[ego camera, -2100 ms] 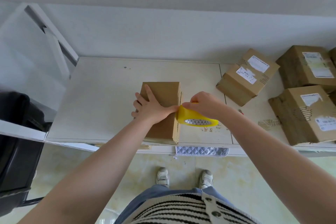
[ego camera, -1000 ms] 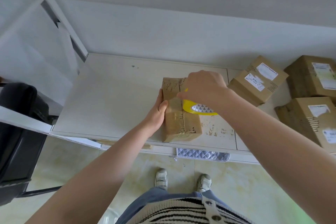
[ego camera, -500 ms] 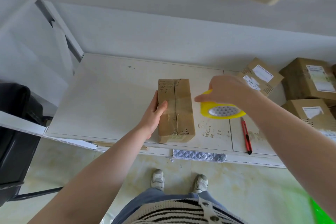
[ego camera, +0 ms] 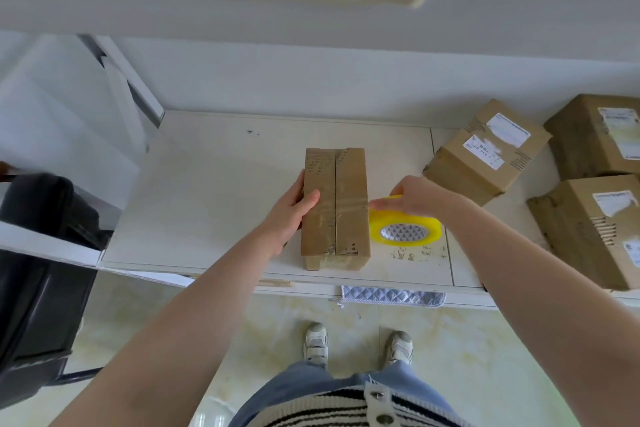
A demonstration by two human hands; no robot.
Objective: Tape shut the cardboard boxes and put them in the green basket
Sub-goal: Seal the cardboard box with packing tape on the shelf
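A long brown cardboard box (ego camera: 346, 204) lies flat on the white table (ego camera: 214, 191), clear tape across its top seam. My left hand (ego camera: 289, 215) grips its left edge, thumb on top. A yellow tape roll (ego camera: 405, 230) sits against the box's right side, and my right hand (ego camera: 420, 196) holds it from above. The green basket is out of view.
Three more cardboard boxes with labels stand at the right: one (ego camera: 485, 152) close to my right hand, two others (ego camera: 595, 135) (ego camera: 588, 229) beyond it. A black chair (ego camera: 38, 253) stands left of the table. A quilted cloth (ego camera: 391, 296) hangs at the front edge.
The box was turned and laid flat with its seam up. My right hand has brought the tape roll down and left to the box's right side. My left thumb now lies on the top.
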